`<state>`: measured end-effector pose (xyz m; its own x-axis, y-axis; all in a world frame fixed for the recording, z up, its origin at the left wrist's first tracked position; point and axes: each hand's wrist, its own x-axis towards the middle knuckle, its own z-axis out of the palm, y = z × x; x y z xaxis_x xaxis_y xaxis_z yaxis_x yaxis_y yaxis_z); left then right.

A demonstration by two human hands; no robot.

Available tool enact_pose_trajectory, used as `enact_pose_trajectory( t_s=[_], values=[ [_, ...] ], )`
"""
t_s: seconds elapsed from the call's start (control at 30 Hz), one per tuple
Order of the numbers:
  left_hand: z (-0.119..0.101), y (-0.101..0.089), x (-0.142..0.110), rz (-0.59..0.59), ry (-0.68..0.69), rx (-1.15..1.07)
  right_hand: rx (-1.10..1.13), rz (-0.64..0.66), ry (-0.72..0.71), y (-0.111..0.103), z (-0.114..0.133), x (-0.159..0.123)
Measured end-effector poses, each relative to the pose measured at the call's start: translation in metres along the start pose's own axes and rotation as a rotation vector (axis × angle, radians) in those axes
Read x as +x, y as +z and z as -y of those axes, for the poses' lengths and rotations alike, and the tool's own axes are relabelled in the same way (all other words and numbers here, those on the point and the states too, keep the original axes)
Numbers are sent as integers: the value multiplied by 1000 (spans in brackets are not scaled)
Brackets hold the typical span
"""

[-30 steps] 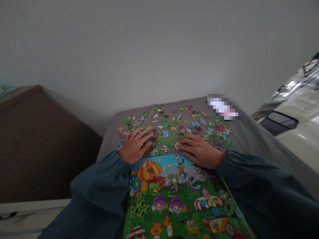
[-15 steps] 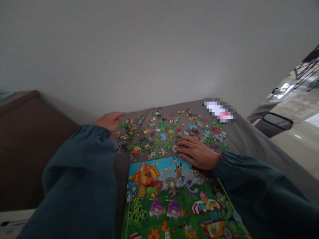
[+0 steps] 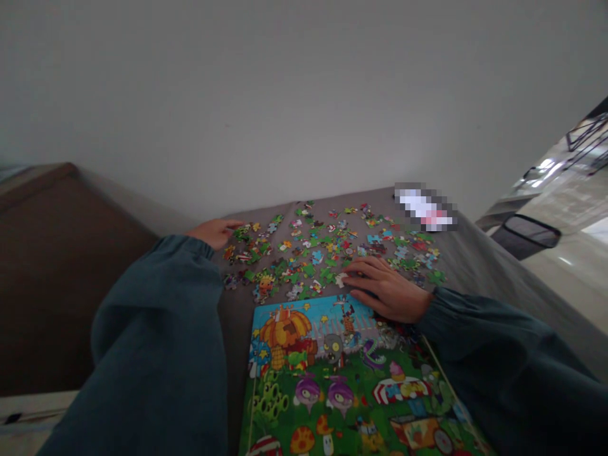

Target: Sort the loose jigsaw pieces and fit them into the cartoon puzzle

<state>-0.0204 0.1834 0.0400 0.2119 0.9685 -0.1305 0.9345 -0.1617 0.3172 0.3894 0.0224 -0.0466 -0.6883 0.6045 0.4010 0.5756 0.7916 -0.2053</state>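
Observation:
Many loose jigsaw pieces (image 3: 308, 269) lie scattered over a grey cloth-covered table. My left hand (image 3: 213, 234) rests at their far left edge, index finger stretched out beside a group of green pieces (image 3: 243, 233); its other fingers are partly hidden. Lying low over the pieces at the middle right is my right hand (image 3: 387, 290), palm down, its fingers extended and somewhat apart. Its fingertips are beside a whitish piece (image 3: 341, 279). Directly below, close to me, is a colourful cartoon puzzle board (image 3: 318, 373), its upper right corner partly covered by my right hand and sleeve.
A blurred-out, phone-shaped item (image 3: 424, 208) lies at the table's back right. The wall (image 3: 285, 107) rises just behind the table. A brown panel (image 3: 71, 278) stands on the left. To the right, past the cloth edge, are a dark-framed object (image 3: 532, 235) and a shiny floor.
The view has shifted slightly, so the table contents appear a little further right and higher. My left index finger has come slightly closer to me among the pieces. My right hand stays nearly in place.

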Motion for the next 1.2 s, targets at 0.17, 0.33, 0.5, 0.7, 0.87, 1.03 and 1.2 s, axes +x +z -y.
enact_pose_trajectory(
  t_s=[0.17,0.33,0.5,0.7,0.87,1.03,1.2],
  values=[
    [-1,14,13,61,18,76,24,2,16,-3,-1,0],
    [0,19,16,52,33,118,41,8,38,-5,-2,-1],
    [5,13,7,52,36,113,44,4,29,-5,-2,-2],
    [2,11,1,67,46,90,56,9,26,-5,-2,-3],
    [0,11,-1,94,49,88,71,20,36,-8,-2,-2],
    [3,13,-1,74,9,102,90,17,54,-8,-1,-2],
    [1,15,5,58,23,97,83,18,54,-7,-2,-2]
  ],
)
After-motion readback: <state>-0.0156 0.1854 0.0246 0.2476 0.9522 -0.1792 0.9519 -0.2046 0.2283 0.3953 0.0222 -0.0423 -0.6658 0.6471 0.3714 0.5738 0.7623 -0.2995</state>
